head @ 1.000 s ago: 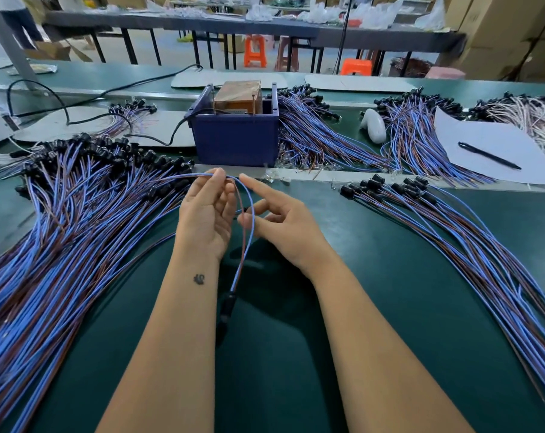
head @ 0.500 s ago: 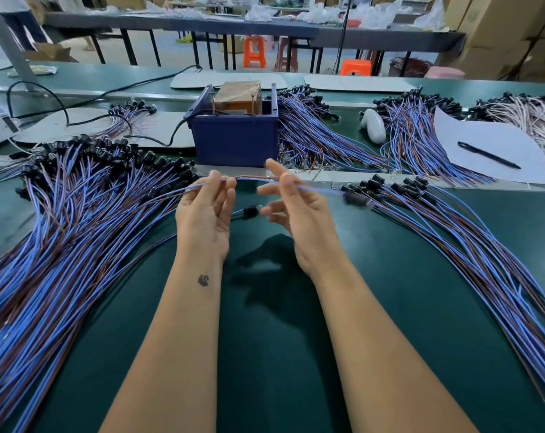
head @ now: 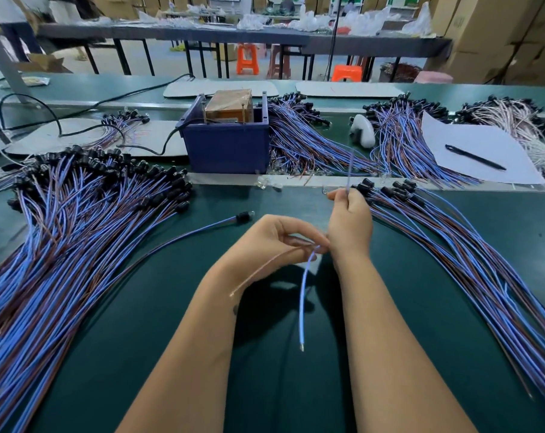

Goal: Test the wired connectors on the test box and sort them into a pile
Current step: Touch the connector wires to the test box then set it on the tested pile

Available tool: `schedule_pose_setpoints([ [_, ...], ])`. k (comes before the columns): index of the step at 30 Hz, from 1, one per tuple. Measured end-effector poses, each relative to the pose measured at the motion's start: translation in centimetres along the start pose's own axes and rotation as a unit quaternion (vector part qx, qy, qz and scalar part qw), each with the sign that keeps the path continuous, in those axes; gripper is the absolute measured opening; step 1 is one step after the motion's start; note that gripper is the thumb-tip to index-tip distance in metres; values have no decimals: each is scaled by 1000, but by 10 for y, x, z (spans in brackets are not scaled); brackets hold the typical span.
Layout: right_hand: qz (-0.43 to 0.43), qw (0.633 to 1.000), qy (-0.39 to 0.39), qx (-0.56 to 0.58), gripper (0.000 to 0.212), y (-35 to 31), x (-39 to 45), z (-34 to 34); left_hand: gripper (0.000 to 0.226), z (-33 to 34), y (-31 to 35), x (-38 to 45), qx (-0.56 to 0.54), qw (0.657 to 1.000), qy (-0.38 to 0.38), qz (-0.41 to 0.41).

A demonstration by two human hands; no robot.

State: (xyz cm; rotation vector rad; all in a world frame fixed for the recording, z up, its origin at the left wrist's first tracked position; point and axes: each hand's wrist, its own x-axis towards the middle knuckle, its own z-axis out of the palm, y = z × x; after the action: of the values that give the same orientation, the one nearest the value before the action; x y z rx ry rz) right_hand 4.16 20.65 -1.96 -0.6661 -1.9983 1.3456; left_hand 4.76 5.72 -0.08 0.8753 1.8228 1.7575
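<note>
Two bare forearms reach forward over a dark green table [head: 171, 354], seen from above by the person they belong to. The left hand [head: 265, 242] is curled, its fingertips pinching the loose ends of a wire pair: a blue wire [head: 303, 301] hangs down from the pinch towards the viewer, its stripped tip bare, and a thin brown wire [head: 258, 273] slants across the left wrist. The right hand [head: 349, 220], just beside and slightly beyond the left one, is also closed, gripping a blurred blue strand [head: 350, 170] that rises straight up from its fingers; whether this is the same wire pair cannot be told.

To the left of the left hand, a single wire with a black connector [head: 243, 216] lies alone on the table, its connector near the hand. Further left spreads a large fan-shaped pile of wires [head: 62, 245], blue and brown, their black connectors bunched at the far end. To the right of the right hand lies a second, thinner pile [head: 468, 276], its connectors touching or almost touching the knuckles.

Beyond both hands, across a pale strip, sits a dark blue box [head: 226, 148] with a brown block inside it. Right of that box lie more wire bundles [head: 308, 142], then a white sheet of paper [head: 471, 145] with a black pen [head: 474, 157] on it.
</note>
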Motion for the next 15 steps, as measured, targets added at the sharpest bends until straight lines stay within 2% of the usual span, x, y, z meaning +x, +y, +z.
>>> schedule_pose_setpoints([
  [7,-83,991,-85,-66,22,6,-8,-8,45,-7,5,-6,-31,996,-36,-77],
  [10,-115,979,-116,-122,21,10,-4,-24,54,-1,4,-6,-20,994,-76,-70],
  [13,-137,955,-140,-225,21,15,11,-52,55,8,6,-5,25,988,-148,-49],
  [15,-150,938,-147,-276,21,13,24,-73,59,13,6,-3,51,984,-158,-59],
])
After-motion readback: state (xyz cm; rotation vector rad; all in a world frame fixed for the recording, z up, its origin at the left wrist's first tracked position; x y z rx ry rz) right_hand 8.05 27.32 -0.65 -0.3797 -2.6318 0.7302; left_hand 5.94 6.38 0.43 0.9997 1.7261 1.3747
